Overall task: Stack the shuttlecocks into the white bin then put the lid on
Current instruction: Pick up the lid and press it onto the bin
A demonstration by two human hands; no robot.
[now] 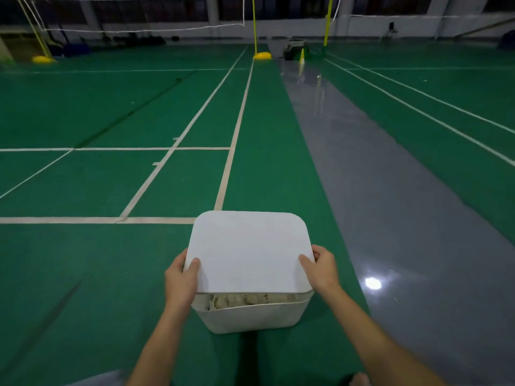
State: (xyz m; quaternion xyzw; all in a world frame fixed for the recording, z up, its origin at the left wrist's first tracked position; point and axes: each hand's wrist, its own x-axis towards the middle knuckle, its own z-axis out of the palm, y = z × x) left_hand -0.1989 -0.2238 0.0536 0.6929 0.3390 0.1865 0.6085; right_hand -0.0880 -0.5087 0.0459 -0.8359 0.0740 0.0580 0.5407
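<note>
A white bin (250,316) stands on the green court floor just in front of me. A white square lid (248,252) with rounded corners lies over most of the bin, its near edge raised so a gap shows. Through that gap I see white shuttlecocks (242,299) packed inside. My left hand (181,277) grips the lid's near left corner, thumb on top. My right hand (320,268) grips the near right corner the same way.
Green badminton court floor with white lines (172,147) stretches ahead. A grey glossy strip (376,190) runs along the right. Yellow net posts (262,55) and nets stand far back, with a small yellow cone (301,57) and a bag nearby.
</note>
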